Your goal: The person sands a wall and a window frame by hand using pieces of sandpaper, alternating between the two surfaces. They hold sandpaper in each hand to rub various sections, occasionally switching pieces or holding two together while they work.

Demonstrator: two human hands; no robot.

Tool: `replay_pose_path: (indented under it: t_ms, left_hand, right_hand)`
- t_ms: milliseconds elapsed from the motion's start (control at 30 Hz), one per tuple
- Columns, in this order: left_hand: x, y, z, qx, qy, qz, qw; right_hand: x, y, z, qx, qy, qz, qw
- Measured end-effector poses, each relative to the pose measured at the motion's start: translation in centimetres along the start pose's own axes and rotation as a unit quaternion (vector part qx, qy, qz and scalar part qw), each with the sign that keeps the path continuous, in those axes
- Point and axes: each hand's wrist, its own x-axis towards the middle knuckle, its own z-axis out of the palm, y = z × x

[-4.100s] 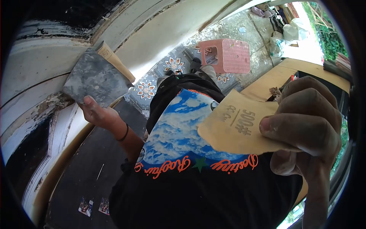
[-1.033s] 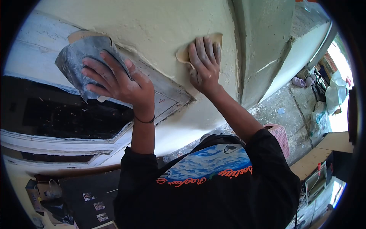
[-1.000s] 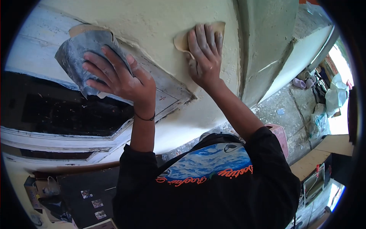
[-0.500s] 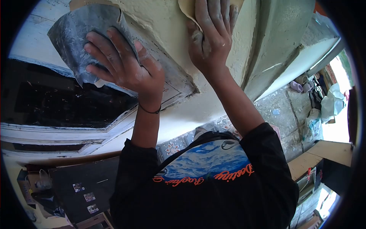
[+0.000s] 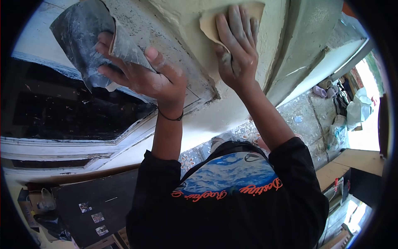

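My left hand (image 5: 145, 79) grips a worn grey sheet of sandpaper (image 5: 78, 39), smeared with white dust. The sheet curls over part of the fingers, and the thumb sticks out at its right edge. It sits by the window frame, in front of the dark pane. Against the cream wall (image 5: 182, 31), my right hand (image 5: 240, 54) presses a tan-backed piece of sandpaper (image 5: 210, 25), fingers stretched along it and thumb at its lower left edge. Pale dust coats the fingers of both hands.
A dark window pane (image 5: 62, 103) with a white frame (image 5: 58, 147) lies left. Below it stands a black board or tabletop (image 5: 70, 191) with small pictures. Shoes (image 5: 320, 91) and plastic bags (image 5: 358, 108) lie on the floor at right, near a cardboard box (image 5: 352, 159).
My right hand has slid down the wall towards me with its sandpaper. My left hand has shifted slightly right and lower, and its sheet now folds over more of the fingers.
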Motion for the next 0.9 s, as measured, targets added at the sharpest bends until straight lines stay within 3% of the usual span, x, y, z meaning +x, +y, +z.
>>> replay_pose_path:
  t_ms: [33,133,233,367,533,900]
  left_hand:
    - [0.0,-0.1,0.0,0.014,-0.006,0.004,1.000]
    - [0.1,-0.3,0.0,0.033,-0.006,0.010,0.999]
    - [0.2,-0.1,-0.1,0.035,-0.013,0.009,0.999]
    - [0.1,0.1,-0.2,0.040,-0.021,-0.002,0.999]
    - [0.2,0.2,0.0,0.040,-0.007,-0.016,0.999]
    - [0.1,0.4,-0.3,0.046,-0.026,-0.028,0.998]
  right_hand:
    - [-3.2,1.6,1.2,0.010,0.052,-0.029,0.998]
    - [-9.3,2.8,2.5,-0.058,-0.006,-0.008,0.998]
    - [-2.4,1.8,1.6,-0.020,0.071,-0.054,0.996]
    - [2.5,1.2,-0.3,-0.058,0.054,-0.080,0.994]
    - [0.9,-1.1,-1.4,0.205,0.040,0.086,0.974]
    - [1.2,-1.3,-2.9,0.356,0.031,0.155,0.921]
